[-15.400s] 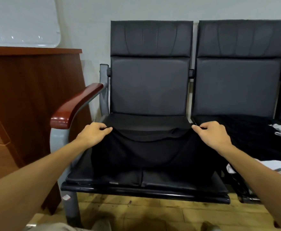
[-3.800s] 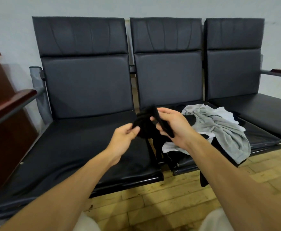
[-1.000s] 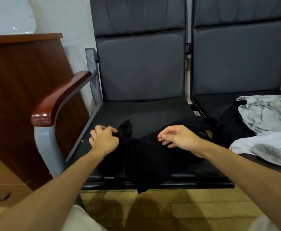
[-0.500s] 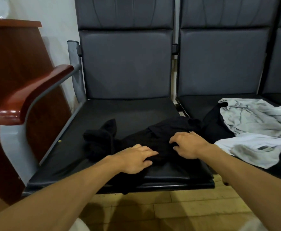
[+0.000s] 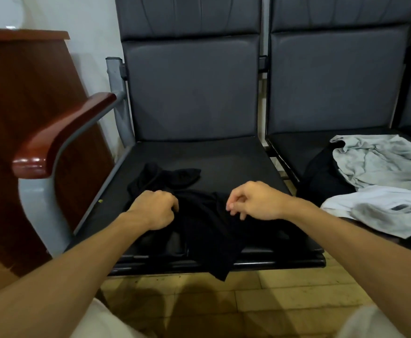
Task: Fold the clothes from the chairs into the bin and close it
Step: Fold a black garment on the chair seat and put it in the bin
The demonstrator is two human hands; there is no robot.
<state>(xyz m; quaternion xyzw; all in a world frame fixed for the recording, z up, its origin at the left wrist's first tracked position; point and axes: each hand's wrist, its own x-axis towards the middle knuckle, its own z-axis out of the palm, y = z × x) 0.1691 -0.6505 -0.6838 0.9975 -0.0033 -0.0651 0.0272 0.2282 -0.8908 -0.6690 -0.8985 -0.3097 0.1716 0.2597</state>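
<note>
A crumpled black garment (image 5: 206, 215) lies on the seat of the left chair (image 5: 199, 154), and one corner hangs over the front edge. My left hand (image 5: 154, 208) grips a bunch of it on the left, fingers curled into the cloth. My right hand (image 5: 255, 201) is over its right part with curled fingers, thumb and forefinger pinching the fabric. A grey garment (image 5: 379, 162), a white one (image 5: 375, 208) and another black one (image 5: 321, 176) are heaped on the middle chair. No bin is in view.
A red-brown wooden armrest (image 5: 60, 135) on a grey metal frame sticks out at the left of the chair. A dark wooden cabinet (image 5: 24, 106) stands beyond it. The floor (image 5: 260, 301) in front is yellowish wood. My knees show at the bottom edge.
Half a second ago both hands lay close together on the black garment. They have since moved apart, the left one to the left, and both have curled onto the cloth.
</note>
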